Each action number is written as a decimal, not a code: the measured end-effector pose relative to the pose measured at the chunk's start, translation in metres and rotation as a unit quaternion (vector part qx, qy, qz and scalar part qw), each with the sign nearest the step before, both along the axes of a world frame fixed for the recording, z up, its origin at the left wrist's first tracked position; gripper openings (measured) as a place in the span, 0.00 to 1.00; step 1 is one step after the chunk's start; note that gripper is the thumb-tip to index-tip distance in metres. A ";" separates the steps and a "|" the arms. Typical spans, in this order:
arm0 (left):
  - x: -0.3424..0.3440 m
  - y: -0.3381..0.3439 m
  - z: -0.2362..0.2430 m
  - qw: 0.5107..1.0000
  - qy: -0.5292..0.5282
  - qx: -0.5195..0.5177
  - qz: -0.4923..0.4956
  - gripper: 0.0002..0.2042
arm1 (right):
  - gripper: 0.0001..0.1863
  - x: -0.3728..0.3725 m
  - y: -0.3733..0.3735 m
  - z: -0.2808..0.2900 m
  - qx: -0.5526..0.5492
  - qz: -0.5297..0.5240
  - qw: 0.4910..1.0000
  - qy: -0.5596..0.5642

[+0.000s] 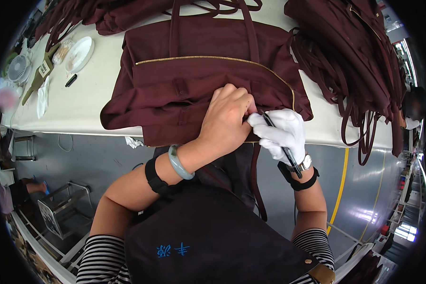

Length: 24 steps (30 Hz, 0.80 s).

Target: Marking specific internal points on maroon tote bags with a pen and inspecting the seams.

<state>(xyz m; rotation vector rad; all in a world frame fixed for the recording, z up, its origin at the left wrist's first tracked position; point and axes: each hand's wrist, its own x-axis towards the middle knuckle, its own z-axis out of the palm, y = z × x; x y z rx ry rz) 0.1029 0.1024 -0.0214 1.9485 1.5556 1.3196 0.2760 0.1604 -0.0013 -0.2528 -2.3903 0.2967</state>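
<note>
A burgundy fabric bag (156, 94) with long straps and a brass zipper (199, 57) lies at the table's near edge. My bare left hand (227, 111), fingers curled, pinches the cloth right of center; a jade bangle and black band circle that forearm. My right hand (279, 132), in a white glove, grips a slim black pen-like tool (292, 160), whose tip meets the cloth beside my left fingertips; what the tip does there is hidden. A watch and black band are on the right wrist.
White table (42, 118) holds burgundy bags (331, 57), a plate (79, 54), a small fan (19, 68), an olive tool (42, 71) and a marker (71, 81). A metal stool (64, 208) stands lower left. Other people (7, 194) are at both sides.
</note>
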 end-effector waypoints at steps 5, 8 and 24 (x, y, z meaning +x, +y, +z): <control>0.000 0.001 0.000 1.000 0.002 0.021 0.003 0.11 | 0.08 0.002 0.000 -0.008 -0.006 -0.028 0.999 0.027; 0.000 0.001 0.000 1.000 0.005 0.028 0.001 0.11 | 0.07 0.009 0.000 -0.011 -0.028 -0.006 0.999 0.043; -0.011 -0.007 0.016 0.994 -0.010 0.105 0.036 0.12 | 0.16 -0.001 -0.018 -0.010 -0.138 -0.113 0.951 0.253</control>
